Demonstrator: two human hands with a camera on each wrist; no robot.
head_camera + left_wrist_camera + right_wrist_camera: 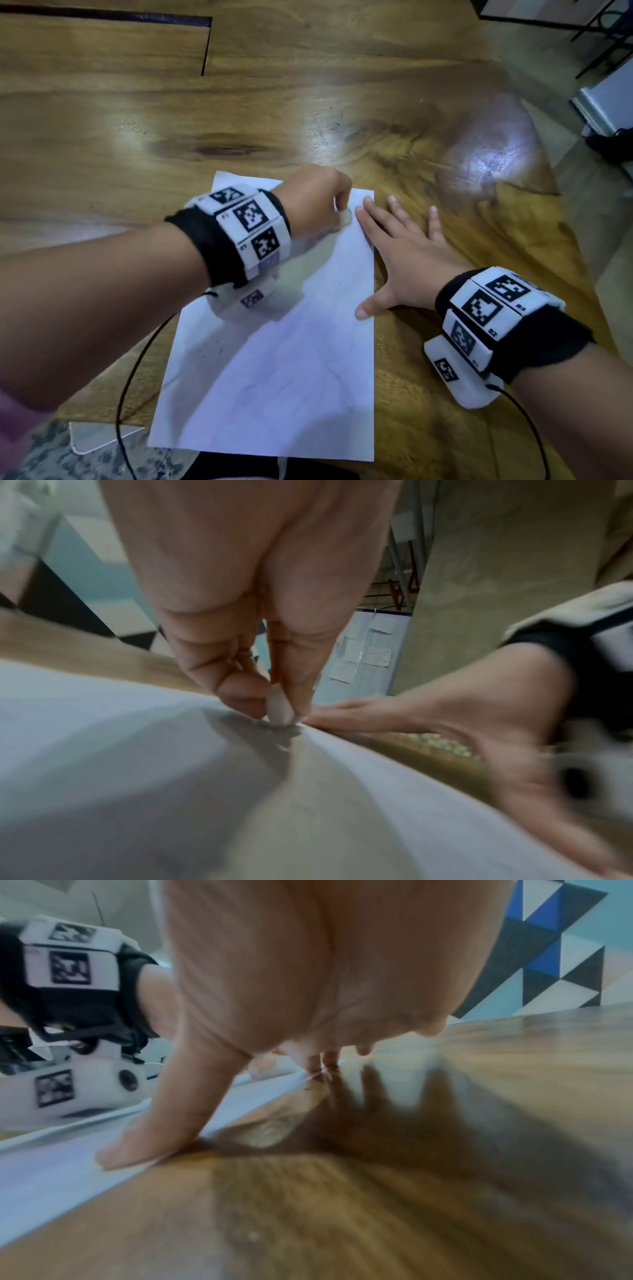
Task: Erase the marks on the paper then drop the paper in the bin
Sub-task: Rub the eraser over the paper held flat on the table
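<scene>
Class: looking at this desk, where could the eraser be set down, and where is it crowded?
Free: bare table beyond the paper, and left of it. Crowded: the paper's far right corner, where the left hand pinches the eraser beside the flat right hand.

Your left hand (pixel 313 202) reaches in from the left, forearm crossing low, wrist bent down, knuckles up. Its fingers (pixel 240 688) are curled, thumb and fingertips pinching the eraser (pixel 279 708) with its tip down on the paper (pixel 274 377). Your right hand (pixel 404 253) lies flat, palm down, fingers straight and spread, pointing away from you. Its thumb (pixel 147 1137) is stretched out sideways, tip pressing the paper's right edge; the index finger also touches that edge, the others rest on the worktop (pixel 445 394). Both wrists wear black bands with white tag blocks.
</scene>
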